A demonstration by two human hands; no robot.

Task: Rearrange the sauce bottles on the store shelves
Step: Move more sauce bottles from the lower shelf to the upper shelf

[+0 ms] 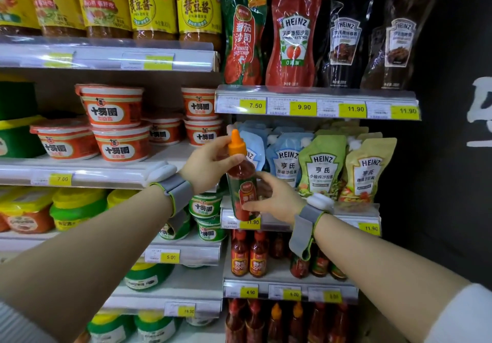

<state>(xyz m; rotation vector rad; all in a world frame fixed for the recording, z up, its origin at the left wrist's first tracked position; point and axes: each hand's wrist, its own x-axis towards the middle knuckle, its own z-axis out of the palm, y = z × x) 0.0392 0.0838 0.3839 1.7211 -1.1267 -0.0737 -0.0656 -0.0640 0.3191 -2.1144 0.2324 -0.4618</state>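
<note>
A red sauce bottle (242, 183) with an orange pointed cap and a green-and-red label is held upright in front of the shelves, at the level of the Heinz dressing pouches. My left hand (206, 163) grips its neck just under the cap. My right hand (274, 199) holds its lower body from the right side, thumb across the label. Below, similar red sauce bottles (249, 256) stand in a row on a shelf, and more bottles with red and orange caps (277, 321) stand on the shelf under that.
Heinz dressing pouches (322, 167) stand right behind the held bottle. Ketchup pouches (292, 36) hang above. Red tubs (117, 124) and green tubs (207, 217) fill the left shelves, yellow-labelled jars (149, 4) the top. Price rails (316, 107) edge each shelf. A dark wall (452, 156) closes the right.
</note>
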